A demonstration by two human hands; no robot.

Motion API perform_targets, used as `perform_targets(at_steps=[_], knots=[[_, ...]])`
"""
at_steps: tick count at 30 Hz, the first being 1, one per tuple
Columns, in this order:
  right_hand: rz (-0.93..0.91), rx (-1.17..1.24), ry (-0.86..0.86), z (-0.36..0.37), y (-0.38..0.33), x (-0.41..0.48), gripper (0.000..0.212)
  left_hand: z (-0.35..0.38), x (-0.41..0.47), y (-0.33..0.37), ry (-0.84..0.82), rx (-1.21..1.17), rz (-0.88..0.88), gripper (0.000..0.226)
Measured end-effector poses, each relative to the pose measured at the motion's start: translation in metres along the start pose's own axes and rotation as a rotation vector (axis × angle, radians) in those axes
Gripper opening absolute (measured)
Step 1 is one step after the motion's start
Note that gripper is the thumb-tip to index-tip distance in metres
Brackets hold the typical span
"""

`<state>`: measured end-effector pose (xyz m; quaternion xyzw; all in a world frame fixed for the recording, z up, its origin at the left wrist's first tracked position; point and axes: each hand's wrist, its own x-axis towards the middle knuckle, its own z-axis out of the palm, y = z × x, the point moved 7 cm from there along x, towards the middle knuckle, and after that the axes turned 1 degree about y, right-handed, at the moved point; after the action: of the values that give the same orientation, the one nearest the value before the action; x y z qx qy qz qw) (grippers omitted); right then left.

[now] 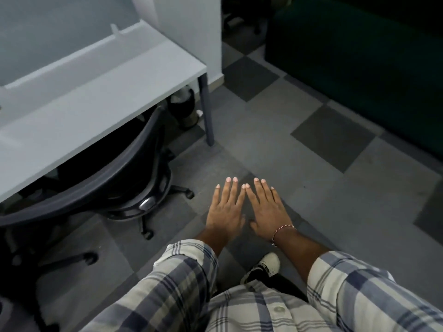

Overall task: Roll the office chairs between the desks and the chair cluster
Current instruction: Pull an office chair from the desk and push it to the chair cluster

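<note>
Grey carpet tiles [275,149] cover the office floor. Nearest, at six o'clock, the left hand [225,212] and the right hand [267,209] hover flat, fingers spread, holding nothing. At nine o'clock an office chair [115,180] stands tucked under the desk [96,92]. It probably rolls easily on its casters; the stiff backrest rim seems the best place to grip.
</note>
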<state>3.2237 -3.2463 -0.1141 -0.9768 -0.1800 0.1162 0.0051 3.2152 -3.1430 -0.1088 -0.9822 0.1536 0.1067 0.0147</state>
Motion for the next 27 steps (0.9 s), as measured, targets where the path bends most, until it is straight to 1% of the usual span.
perform_targets(at_steps=[7,13,16,18,19,21,25,27], knots=[[0.207,0.079,0.040,-0.007,0.127,-0.015,0.101,-0.024,0.082,0.108,0.007,0.008,0.187,0.078],[0.385,0.178,0.028,-0.006,0.223,-0.039,0.101,-0.033,0.131,0.194,0.010,0.031,0.351,0.078],[0.483,0.241,0.064,-0.010,0.271,-0.052,0.100,-0.040,0.162,0.236,-0.007,0.084,0.462,0.077],[0.539,0.272,0.077,-0.012,0.297,-0.061,0.100,-0.043,0.180,0.259,-0.027,0.117,0.497,0.077],[0.588,0.300,0.089,-0.010,0.323,-0.067,0.099,-0.046,0.198,0.284,-0.039,0.139,0.542,0.078],[0.630,0.313,0.070,-0.008,0.342,-0.072,0.099,-0.050,0.210,0.305,-0.041,0.139,0.583,0.080],[0.749,0.341,0.083,-0.002,0.408,-0.079,0.100,-0.054,0.251,0.366,-0.044,0.153,0.738,0.080],[0.815,0.359,0.086,-0.001,0.450,-0.084,0.100,-0.053,0.283,0.402,-0.073,0.167,0.799,0.079]])
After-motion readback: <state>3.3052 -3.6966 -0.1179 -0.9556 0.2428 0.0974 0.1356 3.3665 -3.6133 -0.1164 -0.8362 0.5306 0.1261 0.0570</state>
